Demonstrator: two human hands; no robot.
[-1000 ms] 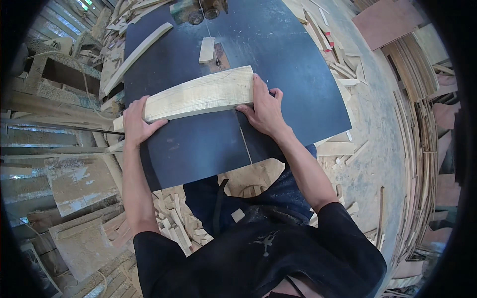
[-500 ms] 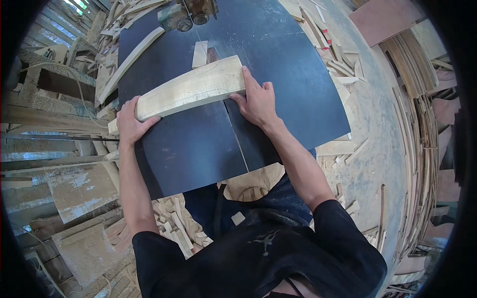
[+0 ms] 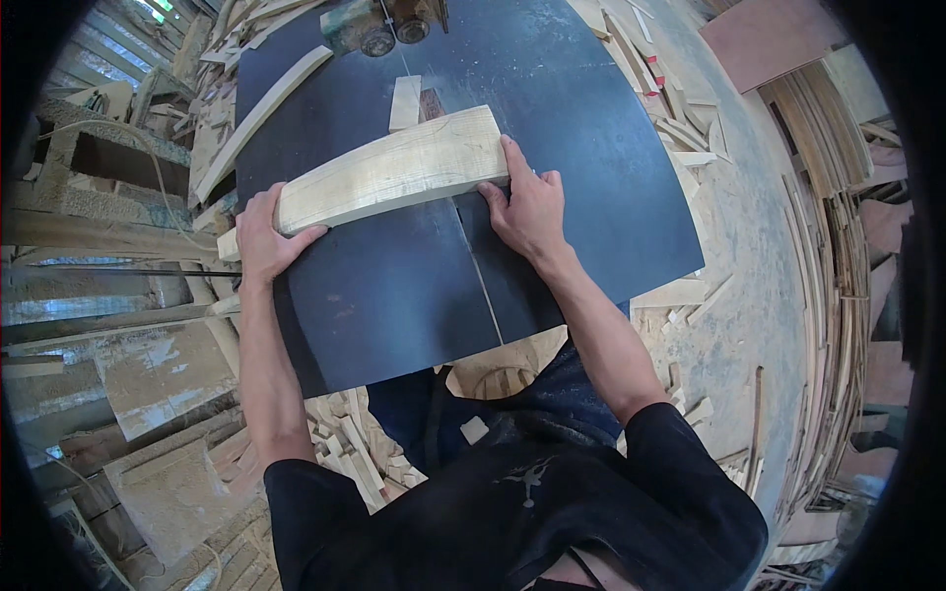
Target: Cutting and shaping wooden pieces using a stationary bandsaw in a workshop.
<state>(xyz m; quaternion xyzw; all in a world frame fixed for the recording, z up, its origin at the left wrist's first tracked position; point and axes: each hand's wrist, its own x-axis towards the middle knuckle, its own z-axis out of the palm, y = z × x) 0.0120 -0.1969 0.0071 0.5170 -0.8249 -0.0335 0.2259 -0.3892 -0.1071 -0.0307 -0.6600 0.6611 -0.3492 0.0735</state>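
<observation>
Left hand (image 3: 264,234) clasps a thick, curved wooden block (image 3: 394,165) near its left end, the fingers reaching over the far side and the thumb pointing right along the near edge. At the other end, the right hand (image 3: 528,209) pinches the near corner, its index finger laid against the end face and its thumb on the near side; the remaining fingers are bent, away from the wood. Pale and grained, the block lies crosswise over the dark table (image 3: 379,295), its right end farther from the body than its left, with faint lines drawn on its upper face. Below the block, a straight slit (image 3: 480,274) runs through the table to the near edge. Just beyond the block are a small pale offcut (image 3: 405,102) and, beside it, a reddish-brown piece (image 3: 432,102) partly hidden by the block. Farther off, round metal parts of a machine (image 3: 394,35) stand near the top of the view, in line with the slit. Along the left side of the table rests a long, bowed strip (image 3: 264,120) of wood. Scraps (image 3: 347,445) are heaped under the near left corner, and a tall stack of thin boards (image 3: 836,197) stands across the floor (image 3: 739,286) on the right.
</observation>
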